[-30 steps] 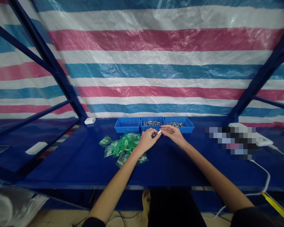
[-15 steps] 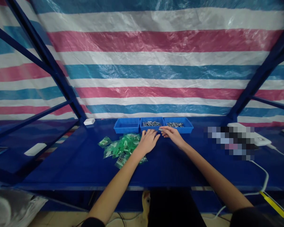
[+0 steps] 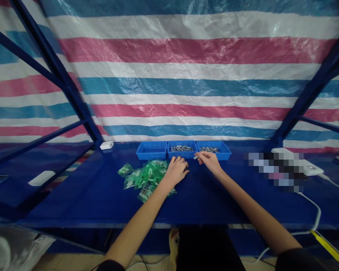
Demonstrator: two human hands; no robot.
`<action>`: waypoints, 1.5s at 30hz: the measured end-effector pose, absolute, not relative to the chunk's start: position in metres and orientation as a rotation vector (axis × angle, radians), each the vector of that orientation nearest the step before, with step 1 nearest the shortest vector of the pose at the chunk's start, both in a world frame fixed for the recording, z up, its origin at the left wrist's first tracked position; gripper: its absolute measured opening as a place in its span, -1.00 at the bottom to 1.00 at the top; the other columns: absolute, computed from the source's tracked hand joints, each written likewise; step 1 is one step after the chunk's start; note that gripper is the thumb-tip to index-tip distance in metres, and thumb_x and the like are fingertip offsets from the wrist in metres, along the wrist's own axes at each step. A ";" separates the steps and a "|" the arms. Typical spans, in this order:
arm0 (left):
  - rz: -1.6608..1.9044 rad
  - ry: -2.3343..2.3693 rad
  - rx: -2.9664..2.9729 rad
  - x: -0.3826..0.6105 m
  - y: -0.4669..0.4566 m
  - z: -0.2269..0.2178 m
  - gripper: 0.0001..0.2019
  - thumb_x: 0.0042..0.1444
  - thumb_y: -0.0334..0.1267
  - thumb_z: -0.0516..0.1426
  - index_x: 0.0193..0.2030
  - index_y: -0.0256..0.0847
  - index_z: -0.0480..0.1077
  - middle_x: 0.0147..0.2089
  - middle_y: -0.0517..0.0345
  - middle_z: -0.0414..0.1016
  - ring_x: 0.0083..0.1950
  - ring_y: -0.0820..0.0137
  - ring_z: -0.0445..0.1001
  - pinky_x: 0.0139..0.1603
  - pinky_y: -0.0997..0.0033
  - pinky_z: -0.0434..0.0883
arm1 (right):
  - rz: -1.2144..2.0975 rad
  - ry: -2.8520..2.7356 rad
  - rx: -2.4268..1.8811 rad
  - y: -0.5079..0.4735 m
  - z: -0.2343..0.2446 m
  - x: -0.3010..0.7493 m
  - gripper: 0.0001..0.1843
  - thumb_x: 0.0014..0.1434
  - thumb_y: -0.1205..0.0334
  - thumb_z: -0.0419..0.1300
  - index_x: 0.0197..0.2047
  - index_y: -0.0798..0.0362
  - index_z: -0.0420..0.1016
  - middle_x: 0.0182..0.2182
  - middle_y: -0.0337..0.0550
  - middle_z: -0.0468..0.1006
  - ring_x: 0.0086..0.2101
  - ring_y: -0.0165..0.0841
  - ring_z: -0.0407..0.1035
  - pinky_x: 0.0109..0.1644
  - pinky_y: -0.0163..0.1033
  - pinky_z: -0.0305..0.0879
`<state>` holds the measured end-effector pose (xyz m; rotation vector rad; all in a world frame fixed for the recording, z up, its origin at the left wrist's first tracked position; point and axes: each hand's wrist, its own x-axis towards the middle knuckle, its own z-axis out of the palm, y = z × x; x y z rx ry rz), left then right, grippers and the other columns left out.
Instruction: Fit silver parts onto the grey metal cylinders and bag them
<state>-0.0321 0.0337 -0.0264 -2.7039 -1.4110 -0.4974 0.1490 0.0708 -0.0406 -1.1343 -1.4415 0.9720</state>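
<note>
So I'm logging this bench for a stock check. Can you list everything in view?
Trays: three, blue, side by side at the bench's rear.
Metal pieces: many, silvery, in the middle and right trays.
Packets: a heap, green, on the bench left of centre.
Small box: one, white, by the left post.
Flat block: one, white, on the left side shelf.
Device: one, white, at the bench's right end.
Cable: one, white, trailing off the right edge.
Tarp: one, pink, white and blue stripes, behind.
Bench: one, blue.
Left hand: curled, beside the packets.
Right hand: pinching a small pale piece before the trays.
</note>
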 end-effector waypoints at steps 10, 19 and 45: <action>-0.543 -1.487 -2.720 -0.031 0.031 -0.026 -0.99 0.06 -0.33 0.10 -0.35 -0.18 0.32 -0.33 0.14 0.44 -0.15 0.27 0.34 -0.08 0.24 0.09 | 1.151 -1.434 -0.904 0.063 -0.031 0.141 -0.45 -0.01 0.01 0.23 0.07 -0.08 0.36 -0.01 -0.06 0.47 -0.10 -0.22 0.42 -0.22 -0.21 0.44; -0.966 -1.714 -2.717 -0.033 0.032 -0.013 -0.81 -0.03 -0.33 0.15 -0.23 -0.14 0.30 -0.33 0.27 0.47 -0.19 0.34 0.38 -0.12 0.31 0.17 | 1.235 -1.730 -1.007 0.060 -0.046 0.140 -0.65 0.03 -0.01 0.19 -0.20 0.04 0.57 -0.35 -0.13 0.59 -0.32 -0.31 0.47 -0.35 -0.26 0.41; -1.202 -1.627 -2.591 -0.039 0.043 -0.017 -0.85 0.08 -0.18 0.14 -0.22 -0.13 0.43 -0.30 0.19 0.51 -0.18 0.34 0.39 -0.07 0.28 0.20 | 1.258 -1.362 -1.038 0.062 -0.035 0.139 -0.65 -0.06 -0.03 0.25 -0.28 0.05 0.56 -0.50 -0.21 0.51 -0.44 -0.44 0.38 -0.33 -0.32 0.29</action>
